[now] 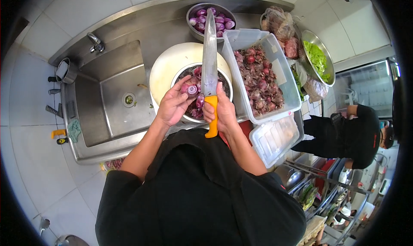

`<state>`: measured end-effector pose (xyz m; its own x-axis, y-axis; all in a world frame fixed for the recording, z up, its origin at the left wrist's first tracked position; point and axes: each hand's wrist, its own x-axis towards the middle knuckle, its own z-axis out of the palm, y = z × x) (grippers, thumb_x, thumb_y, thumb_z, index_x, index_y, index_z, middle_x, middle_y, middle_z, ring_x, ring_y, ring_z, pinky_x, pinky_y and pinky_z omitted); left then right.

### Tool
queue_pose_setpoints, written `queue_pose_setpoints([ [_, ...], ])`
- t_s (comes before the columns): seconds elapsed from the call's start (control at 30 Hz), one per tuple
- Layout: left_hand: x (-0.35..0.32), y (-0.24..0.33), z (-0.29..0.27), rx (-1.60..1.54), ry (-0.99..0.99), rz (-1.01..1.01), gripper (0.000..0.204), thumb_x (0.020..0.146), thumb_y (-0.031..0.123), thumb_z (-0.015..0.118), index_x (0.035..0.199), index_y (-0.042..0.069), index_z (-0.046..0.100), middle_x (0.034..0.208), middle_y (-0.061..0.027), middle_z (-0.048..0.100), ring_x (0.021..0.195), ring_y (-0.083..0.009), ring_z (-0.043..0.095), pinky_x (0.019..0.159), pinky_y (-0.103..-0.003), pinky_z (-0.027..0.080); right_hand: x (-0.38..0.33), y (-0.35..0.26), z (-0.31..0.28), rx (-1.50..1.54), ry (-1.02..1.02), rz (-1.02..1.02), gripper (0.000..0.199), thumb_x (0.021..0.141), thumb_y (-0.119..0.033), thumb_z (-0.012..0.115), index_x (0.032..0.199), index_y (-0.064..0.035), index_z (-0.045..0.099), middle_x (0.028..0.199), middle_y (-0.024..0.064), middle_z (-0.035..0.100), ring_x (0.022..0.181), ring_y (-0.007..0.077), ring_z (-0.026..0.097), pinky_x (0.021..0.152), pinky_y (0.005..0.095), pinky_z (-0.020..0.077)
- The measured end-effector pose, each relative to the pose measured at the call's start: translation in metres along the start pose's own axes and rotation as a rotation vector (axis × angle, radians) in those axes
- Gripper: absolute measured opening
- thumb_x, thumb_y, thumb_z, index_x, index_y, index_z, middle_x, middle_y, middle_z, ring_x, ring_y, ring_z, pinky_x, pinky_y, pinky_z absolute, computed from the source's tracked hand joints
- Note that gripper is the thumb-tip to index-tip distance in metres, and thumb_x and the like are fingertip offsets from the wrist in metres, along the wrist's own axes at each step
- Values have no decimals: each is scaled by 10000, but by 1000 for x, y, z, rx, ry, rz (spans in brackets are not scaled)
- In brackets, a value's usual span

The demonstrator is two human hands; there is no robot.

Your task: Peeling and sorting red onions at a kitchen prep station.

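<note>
The right hand (223, 110) is wrapped tight around the orange handle of a long, broad-bladed steel knife (210, 52), thumb up near the base of the blade, and the blade runs straight away from the person, its tip reaching over the far bowl. Just beside it, the left hand (174, 105) is curled with the fingertips pinching a small peeled purple shallot (192, 90), cut face showing its rings, held right against the left side of the blade. Both hands hover over a round perforated metal colander (224, 80) that holds more purple shallots and skins, and the colander sits on a pale round cutting board (167, 69) on the steel counter. To the left lies the stainless steel sink basin (112, 95), with a tap (95, 42) at its far corner and a green cloth (74, 129) draped on its near-left edge. Beyond the knife tip stands a round metal bowl of peeled purple shallots (200, 20). To the right of the colander sits a clear rectangular plastic tub (284, 78) heaped with reddish onion skins, and its clear lid (275, 138) rests lower down by the counter edge. Farther right are plastic bags of shallots (282, 29) and a metal bowl of green leaves (318, 56). At the right rim, another person in black clothing (352, 134) stands well apart.
</note>
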<state>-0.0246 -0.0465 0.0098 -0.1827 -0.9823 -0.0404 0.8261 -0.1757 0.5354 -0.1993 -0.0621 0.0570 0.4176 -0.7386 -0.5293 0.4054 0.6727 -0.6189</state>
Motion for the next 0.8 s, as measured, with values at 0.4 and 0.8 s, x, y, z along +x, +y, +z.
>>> queue_pose_setpoints([
  [0.4,-5,-3,6,254,169,77,501,900,-23,581,1380,-37,437,1205,-109,606,1098,-181,588,1003,-324,445,17,-4,-23,-68,185,20,583,949,-651,417,742,-108,457,514,-6,406,390,115,399,372,266,331],
  [0.8,-2,11,-25,20,92,-61,480,952,134,583,1385,4,423,1121,-94,629,985,-184,628,801,-323,520,-7,3,-23,-826,209,-233,691,978,-412,533,1535,-131,235,622,44,548,509,106,518,491,258,430],
])
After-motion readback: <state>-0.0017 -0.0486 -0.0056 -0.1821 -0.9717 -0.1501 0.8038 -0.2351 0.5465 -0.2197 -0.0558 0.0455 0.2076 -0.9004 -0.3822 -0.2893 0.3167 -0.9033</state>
